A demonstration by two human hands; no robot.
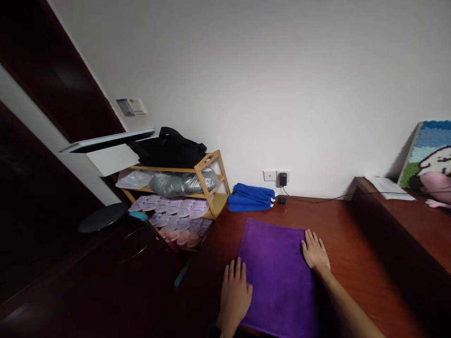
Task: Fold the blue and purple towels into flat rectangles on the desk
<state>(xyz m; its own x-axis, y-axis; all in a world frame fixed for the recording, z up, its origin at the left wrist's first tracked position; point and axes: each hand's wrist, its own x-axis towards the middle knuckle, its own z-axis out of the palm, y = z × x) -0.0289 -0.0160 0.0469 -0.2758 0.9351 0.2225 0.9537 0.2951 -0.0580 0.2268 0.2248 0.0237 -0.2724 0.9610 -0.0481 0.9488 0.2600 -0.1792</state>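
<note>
A purple towel (278, 277) lies spread flat on the reddish-brown wooden table (352, 244). My left hand (235, 288) rests palm down over the towel's left edge, its fingers stretched out and pointing away from me. At the far right corner, my right hand (315, 251) lies flat across the edge with its fingers a little apart. Neither hand grips the cloth. The towel's near right part falls into shadow. Beyond it, close to the wall, several folded blue towels (251, 197) are piled up.
A black charger (283, 179) sits in the wall socket, its cable running right. On the left, a wooden rack (211, 188) holds lilac and pink slippers (176, 206) and a black bag (169, 149). A raised ledge (394, 220) borders the table's right side. A round stool (103, 218) stands left.
</note>
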